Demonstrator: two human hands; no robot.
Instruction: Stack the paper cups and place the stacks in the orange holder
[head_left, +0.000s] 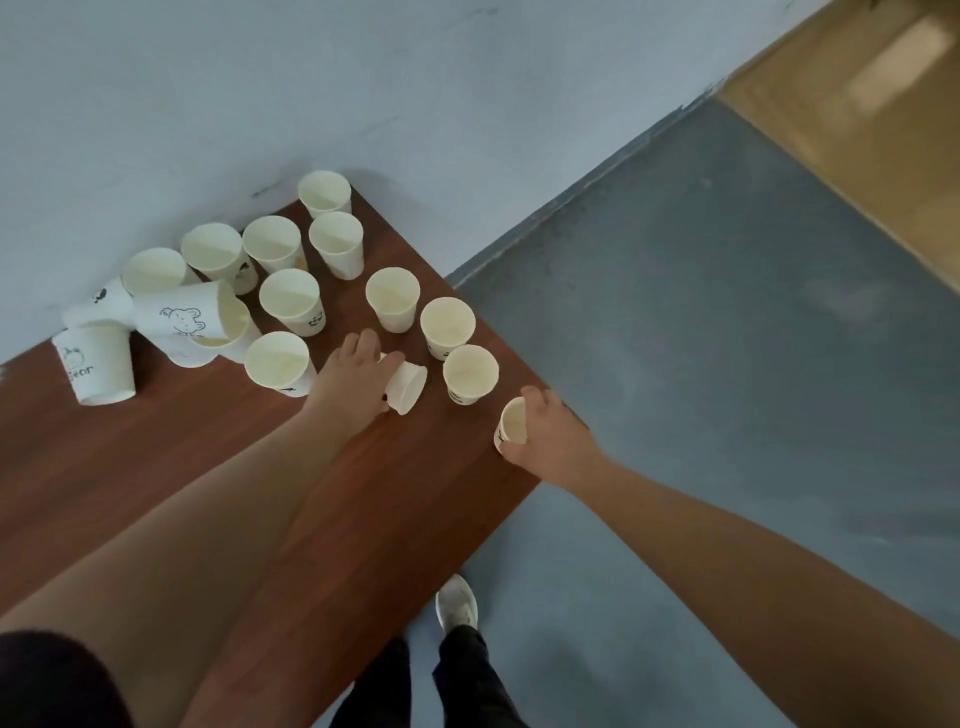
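Slipping is threatening right of centre: your right hand (550, 431) is gripping a cup (511, 422) at the table (457, 499) edge while your left hand (356, 374) is clutching a tipped cup (409, 388).

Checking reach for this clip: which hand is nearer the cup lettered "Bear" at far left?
Left. The left hand, gripping a tipped cup, is right of the Bear cup. The right hand is farther right, holding an upright cup at the table edge.

You see matt white paper cups (393, 298) on a smooth, wood-grain worktop (156, 457); the grey floor (701, 338) looks matt.
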